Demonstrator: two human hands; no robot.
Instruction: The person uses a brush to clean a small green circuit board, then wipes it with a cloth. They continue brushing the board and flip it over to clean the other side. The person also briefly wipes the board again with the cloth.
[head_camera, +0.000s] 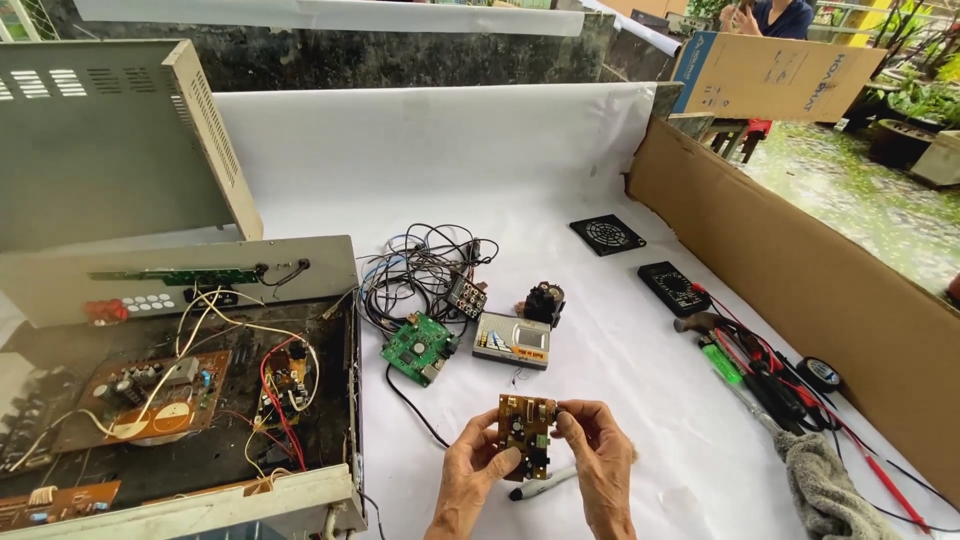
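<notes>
On the white sheet (560, 180) in front of you, from largest to smallest:

Open chassis: the metal case (180, 400) sits at your left, its lid (110, 140) tipped up behind it. Inside lie a brown board (150, 395) with a pale round patch, a smaller board (283, 385) beside it, and loose red and white wires. Another brown board (55, 500) lies at the near edge.

Cardboard wall: a brown panel (800, 270) fences your right side.

Cloth: a grey rag (830, 490) lies at the near right, well apart from your hands.

Tools: screwdrivers and pliers (760, 370), a black meter (673, 287) with red leads, and a tape roll (820, 374) lie along the cardboard.

Loose parts: a cable tangle (420, 265), a green board (418, 348), a grey display module (512, 340), a black motor-like part (545, 300) and a black fan grille (607, 234) sit beyond your hands.

Small board: you hold the small brown circuit board (527, 432) above the sheet, between both hands, its long axis near upright and component face toward you.

Left hand: your left hand (470, 480) pinches the board's left edge, thumb on the face, fingers curled behind.

Right hand: your right hand (600, 450) grips the upper right corner, fingertips pressed together there. Both hands are equally close.

Marker: a white pen (545, 483) lies on the sheet just under your hands.
</notes>
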